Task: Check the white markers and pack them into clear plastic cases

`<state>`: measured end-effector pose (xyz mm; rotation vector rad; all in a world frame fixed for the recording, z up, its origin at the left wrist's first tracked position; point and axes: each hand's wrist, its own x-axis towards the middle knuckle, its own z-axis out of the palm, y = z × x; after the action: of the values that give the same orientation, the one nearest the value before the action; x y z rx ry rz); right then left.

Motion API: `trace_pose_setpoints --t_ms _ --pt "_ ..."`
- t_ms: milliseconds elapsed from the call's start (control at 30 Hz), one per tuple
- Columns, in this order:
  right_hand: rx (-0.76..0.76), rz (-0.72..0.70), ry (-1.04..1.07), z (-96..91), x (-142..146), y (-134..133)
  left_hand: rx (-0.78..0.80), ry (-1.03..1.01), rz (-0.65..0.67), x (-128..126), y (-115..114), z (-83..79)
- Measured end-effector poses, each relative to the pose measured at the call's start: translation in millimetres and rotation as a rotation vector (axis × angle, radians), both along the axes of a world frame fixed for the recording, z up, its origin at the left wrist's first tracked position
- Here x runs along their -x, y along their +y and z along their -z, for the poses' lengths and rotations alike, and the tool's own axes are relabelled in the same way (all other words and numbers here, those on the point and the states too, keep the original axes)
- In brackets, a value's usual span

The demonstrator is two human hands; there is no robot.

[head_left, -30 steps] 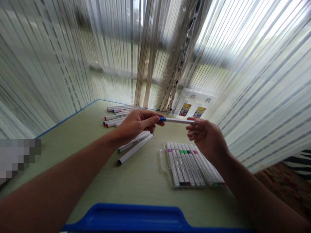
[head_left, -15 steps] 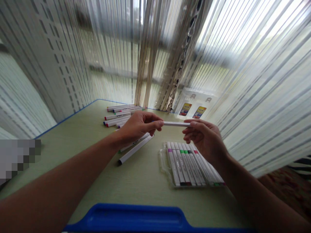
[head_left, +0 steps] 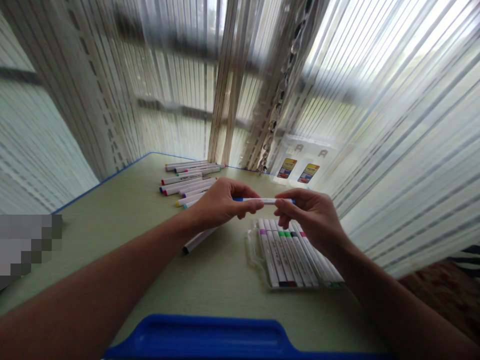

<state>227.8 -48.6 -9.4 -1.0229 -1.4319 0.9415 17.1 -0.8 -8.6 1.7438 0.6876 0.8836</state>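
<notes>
**A blue-ended marker [head_left: 269, 201] held level near mid-frame**

Just right of the middle of the frame, a person has a white marker with blue at both ends pinched between two bare hands. It lies nearly horizontal, and the short stretch of white barrel between the fingertips is in plain view.

The left hand [head_left: 225, 199], left of the marker's middle, is mostly closed, its thumb and fingers gripping the marker; a blue portion shows within this grip. The right hand [head_left: 317, 212], on the other side, is closed in a similar pinch, thumb in front and lower fingers curled, with the other blue end showing behind the thumb.

Left of centre, loose markers [head_left: 189, 188] lie in a rough spread on the pale green table [head_left: 195, 290], with red, blue, purple and yellow ends among them. Part of this spread is hidden behind the left hand. A black-ended marker [head_left: 197, 242] lies slanted below that hand, its far part hidden.

Right of centre, below the right hand, a clear tray [head_left: 252, 252] holds a row of white markers [head_left: 283, 255], some with purple, green, black or red bands. The right hand and forearm cover part of the row.

Farther back, a clear plastic cover [head_left: 313, 150] with two printed labels stands before the striped curtain [head_left: 176, 75] that fills the upper frame. A blue moulded trough [head_left: 213, 337] runs along the bottom edge.
</notes>
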Motion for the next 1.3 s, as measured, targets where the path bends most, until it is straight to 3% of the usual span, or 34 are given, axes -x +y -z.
trace_pose_setpoints --t_ms 233,433,867,1300 --pt "-0.041 0.036 -0.174 -5.0 5.0 -4.3 -0.011 0.005 0.068 -3.7 -3.6 0.1" --pt "-0.059 0.036 -0.184 -3.3 3.6 -4.6 -0.014 -0.011 0.093 -3.5 -3.8 -0.6" --pt "-0.011 -0.024 -0.057 -0.9 -0.2 -2.3 -0.026 0.009 0.044 -0.8 1.0 -0.1" --pt "0.062 -0.157 0.200 1.7 -5.4 1.0 -0.012 -0.029 -0.039 1.7 4.5 -1.0"
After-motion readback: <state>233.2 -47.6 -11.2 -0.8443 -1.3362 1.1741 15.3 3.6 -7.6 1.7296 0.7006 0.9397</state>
